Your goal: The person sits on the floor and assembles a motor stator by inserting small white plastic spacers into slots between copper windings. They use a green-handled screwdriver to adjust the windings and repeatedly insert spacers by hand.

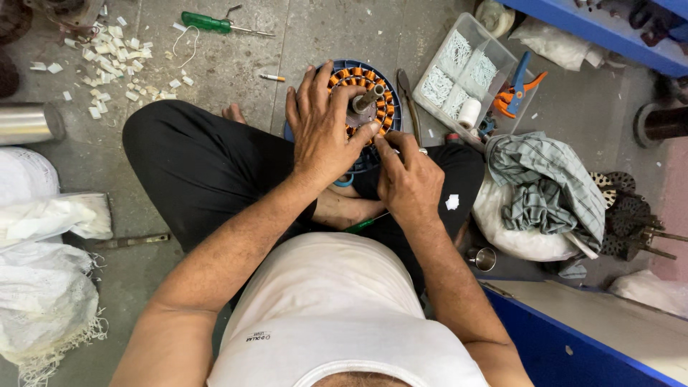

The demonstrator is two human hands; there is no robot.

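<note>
A round motor stator [380,97] with orange copper coils, a blue rim and a grey centre shaft rests on my crossed legs. My left hand [324,129] lies spread over its near side, fingers pressing on the coils beside the shaft. My right hand [407,175] is pinched at the stator's near right edge, fingertips together on something small and thin that I cannot make out. A green-handled tool [362,225] pokes out beneath my right wrist.
A clear compartment box [466,72] of white pieces, a tape roll and orange-blue cutters [517,89] lies right. A checked cloth [548,186] covers a white sack. A green screwdriver [215,24] and white scraps [115,61] lie on the concrete floor; white bags at left.
</note>
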